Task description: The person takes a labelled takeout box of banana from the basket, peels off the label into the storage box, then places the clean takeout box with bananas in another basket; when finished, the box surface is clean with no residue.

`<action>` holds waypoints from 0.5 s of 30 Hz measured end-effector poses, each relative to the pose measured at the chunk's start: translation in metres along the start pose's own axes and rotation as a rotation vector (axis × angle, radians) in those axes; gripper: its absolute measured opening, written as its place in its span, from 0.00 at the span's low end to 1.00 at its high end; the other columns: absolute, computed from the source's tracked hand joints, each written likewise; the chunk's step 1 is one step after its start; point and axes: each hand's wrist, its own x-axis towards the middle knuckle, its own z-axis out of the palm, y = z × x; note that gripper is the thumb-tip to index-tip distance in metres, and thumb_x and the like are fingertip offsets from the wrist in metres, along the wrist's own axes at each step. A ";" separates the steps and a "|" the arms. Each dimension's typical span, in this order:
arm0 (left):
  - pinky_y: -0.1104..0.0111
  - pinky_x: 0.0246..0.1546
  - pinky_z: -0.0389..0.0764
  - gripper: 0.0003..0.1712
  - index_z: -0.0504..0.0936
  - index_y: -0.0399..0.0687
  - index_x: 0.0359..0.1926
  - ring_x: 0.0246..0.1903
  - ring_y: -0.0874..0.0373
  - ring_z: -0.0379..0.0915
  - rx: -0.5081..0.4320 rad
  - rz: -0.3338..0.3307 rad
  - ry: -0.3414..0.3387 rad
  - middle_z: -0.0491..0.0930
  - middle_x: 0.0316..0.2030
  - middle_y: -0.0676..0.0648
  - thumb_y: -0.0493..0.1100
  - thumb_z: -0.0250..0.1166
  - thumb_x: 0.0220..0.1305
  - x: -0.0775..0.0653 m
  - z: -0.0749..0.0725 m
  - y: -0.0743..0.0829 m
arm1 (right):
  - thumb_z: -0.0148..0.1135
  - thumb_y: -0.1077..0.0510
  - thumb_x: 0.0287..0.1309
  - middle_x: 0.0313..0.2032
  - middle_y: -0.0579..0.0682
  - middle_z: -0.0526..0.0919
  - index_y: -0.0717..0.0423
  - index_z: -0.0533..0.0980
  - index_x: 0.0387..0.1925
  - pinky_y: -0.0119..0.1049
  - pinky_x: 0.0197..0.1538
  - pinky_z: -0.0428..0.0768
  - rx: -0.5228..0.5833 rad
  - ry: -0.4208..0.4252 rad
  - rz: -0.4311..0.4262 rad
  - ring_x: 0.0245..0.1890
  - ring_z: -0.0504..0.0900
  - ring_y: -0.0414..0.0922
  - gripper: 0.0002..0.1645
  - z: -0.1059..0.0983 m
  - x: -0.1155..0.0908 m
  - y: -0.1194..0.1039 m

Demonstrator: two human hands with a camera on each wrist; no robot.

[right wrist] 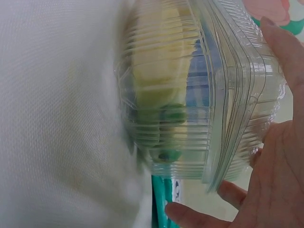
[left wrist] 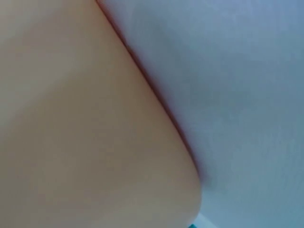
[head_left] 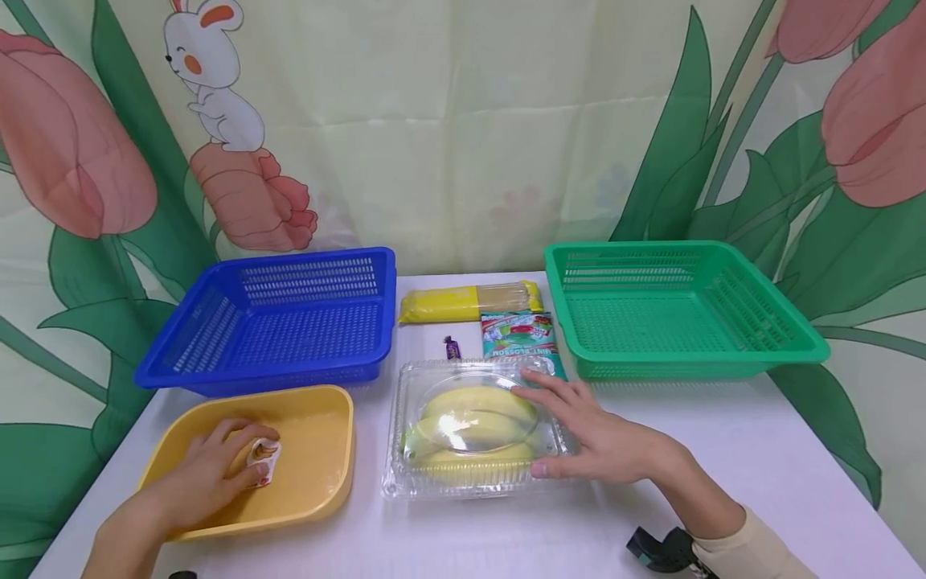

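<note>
My left hand [head_left: 210, 473] reaches into the yellow tray [head_left: 334, 450], its thumb and curled fingers pinching a small white packet [head_left: 264, 460] with a brown and red print. My right hand [head_left: 604, 438] lies spread over the right side of a clear plastic clamshell box [head_left: 405, 474], fingertips on its lid. Bananas [head_left: 473, 418] show through the box. In the right wrist view the right hand [right wrist: 270, 180] is at the lid side of the box [right wrist: 223, 95]. The left wrist view has only bare skin [left wrist: 95, 133] and the white table surface [left wrist: 247, 104].
A blue basket [head_left: 268, 378] stands behind the tray and a green basket [head_left: 694, 366] at the back right. Behind the box lie a yellow noodle pack [head_left: 441, 305], a teal candy bag [head_left: 517, 334] and a small purple wrapped candy [head_left: 452, 348]. A black strap [head_left: 661, 551] hangs by the right sleeve.
</note>
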 end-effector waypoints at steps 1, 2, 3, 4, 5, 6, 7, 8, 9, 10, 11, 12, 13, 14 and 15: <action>0.40 0.54 0.67 0.19 0.77 0.63 0.56 0.57 0.34 0.63 0.003 0.009 0.008 0.69 0.60 0.41 0.51 0.70 0.66 0.001 0.000 0.000 | 0.68 0.33 0.61 0.82 0.39 0.41 0.32 0.54 0.80 0.70 0.64 0.66 0.000 0.002 0.003 0.75 0.47 0.54 0.52 0.000 0.000 0.000; 0.40 0.54 0.66 0.19 0.76 0.63 0.54 0.57 0.34 0.64 0.008 0.012 0.013 0.69 0.59 0.41 0.50 0.72 0.65 0.002 0.000 0.000 | 0.68 0.33 0.61 0.81 0.39 0.41 0.31 0.54 0.80 0.70 0.64 0.66 0.000 0.003 0.006 0.75 0.47 0.54 0.52 0.000 -0.001 0.000; 0.39 0.54 0.67 0.20 0.76 0.64 0.53 0.57 0.34 0.64 0.013 0.004 0.008 0.69 0.59 0.41 0.51 0.73 0.63 0.002 0.000 0.000 | 0.68 0.33 0.61 0.81 0.39 0.41 0.32 0.54 0.80 0.70 0.63 0.67 -0.001 0.004 0.007 0.75 0.47 0.54 0.52 0.000 -0.001 0.000; 0.38 0.54 0.67 0.21 0.76 0.64 0.52 0.57 0.33 0.64 0.017 -0.005 0.001 0.69 0.59 0.41 0.53 0.74 0.61 0.003 -0.001 0.001 | 0.68 0.33 0.61 0.81 0.38 0.41 0.32 0.54 0.80 0.69 0.63 0.67 -0.003 0.005 0.009 0.75 0.47 0.54 0.52 0.000 -0.001 -0.001; 0.37 0.54 0.68 0.21 0.76 0.65 0.51 0.56 0.33 0.64 0.021 -0.014 -0.007 0.69 0.59 0.41 0.55 0.74 0.60 0.003 -0.001 0.001 | 0.68 0.33 0.61 0.82 0.39 0.41 0.32 0.54 0.80 0.69 0.63 0.67 -0.002 0.005 0.008 0.75 0.47 0.54 0.52 0.000 -0.001 -0.001; 0.36 0.54 0.68 0.22 0.76 0.65 0.51 0.56 0.33 0.64 0.024 -0.024 -0.013 0.69 0.59 0.41 0.58 0.74 0.60 0.004 -0.001 0.002 | 0.68 0.33 0.61 0.82 0.39 0.41 0.32 0.54 0.80 0.69 0.63 0.67 -0.002 0.005 0.006 0.75 0.48 0.54 0.52 0.000 -0.001 -0.001; 0.35 0.54 0.69 0.24 0.76 0.65 0.51 0.56 0.33 0.63 0.026 -0.034 -0.019 0.69 0.59 0.41 0.60 0.75 0.58 0.004 -0.002 0.002 | 0.68 0.33 0.61 0.82 0.39 0.41 0.31 0.54 0.80 0.69 0.63 0.67 -0.001 0.004 0.007 0.75 0.48 0.54 0.52 0.000 -0.001 -0.001; 0.35 0.54 0.69 0.25 0.76 0.65 0.51 0.56 0.33 0.64 0.030 -0.041 -0.024 0.69 0.59 0.41 0.62 0.75 0.57 0.003 -0.002 0.003 | 0.68 0.33 0.61 0.82 0.39 0.41 0.31 0.54 0.80 0.69 0.63 0.67 -0.001 0.002 0.006 0.75 0.48 0.54 0.52 0.000 -0.001 -0.001; 0.34 0.54 0.69 0.26 0.76 0.65 0.52 0.56 0.33 0.64 0.035 -0.046 -0.029 0.69 0.60 0.41 0.63 0.75 0.56 0.003 -0.002 0.003 | 0.68 0.33 0.61 0.82 0.38 0.41 0.31 0.54 0.79 0.69 0.63 0.67 -0.001 0.000 0.007 0.75 0.48 0.54 0.51 0.000 -0.001 -0.001; 0.34 0.54 0.69 0.27 0.76 0.64 0.52 0.56 0.33 0.64 0.041 -0.047 -0.029 0.69 0.60 0.40 0.64 0.75 0.55 0.003 -0.002 0.004 | 0.68 0.33 0.61 0.81 0.38 0.41 0.30 0.54 0.79 0.69 0.63 0.67 -0.001 -0.002 0.008 0.75 0.48 0.54 0.51 0.000 -0.001 -0.001; 0.35 0.54 0.69 0.28 0.76 0.64 0.52 0.56 0.33 0.64 0.044 -0.046 -0.028 0.68 0.60 0.40 0.65 0.75 0.55 0.003 -0.002 0.004 | 0.68 0.33 0.61 0.81 0.38 0.41 0.30 0.54 0.79 0.69 0.63 0.67 0.000 -0.002 0.007 0.75 0.48 0.54 0.51 0.000 0.000 -0.001; 0.35 0.54 0.69 0.30 0.76 0.64 0.53 0.56 0.32 0.64 0.047 -0.049 -0.025 0.68 0.60 0.40 0.66 0.75 0.54 0.003 -0.002 0.005 | 0.68 0.33 0.61 0.81 0.38 0.41 0.30 0.54 0.79 0.69 0.63 0.67 0.001 -0.003 0.008 0.75 0.48 0.54 0.51 0.000 0.000 -0.001; 0.35 0.53 0.69 0.31 0.75 0.63 0.53 0.55 0.32 0.64 0.051 -0.047 -0.022 0.68 0.60 0.40 0.67 0.75 0.53 0.003 -0.002 0.005 | 0.68 0.33 0.61 0.81 0.38 0.41 0.30 0.54 0.79 0.69 0.63 0.67 0.000 -0.004 0.009 0.75 0.48 0.54 0.51 0.000 0.000 -0.001; 0.35 0.53 0.70 0.33 0.75 0.62 0.54 0.56 0.32 0.64 0.055 -0.049 -0.020 0.68 0.61 0.39 0.69 0.74 0.52 0.002 -0.002 0.005 | 0.68 0.33 0.61 0.82 0.38 0.41 0.31 0.54 0.79 0.69 0.63 0.67 0.001 -0.005 0.008 0.75 0.48 0.54 0.52 0.000 0.000 -0.001; 0.35 0.53 0.70 0.35 0.75 0.62 0.54 0.56 0.32 0.64 0.058 -0.050 -0.017 0.68 0.61 0.39 0.70 0.74 0.51 0.002 -0.001 0.006 | 0.68 0.33 0.61 0.82 0.38 0.41 0.31 0.54 0.79 0.69 0.64 0.67 0.001 -0.006 0.007 0.75 0.48 0.54 0.52 0.000 0.000 -0.001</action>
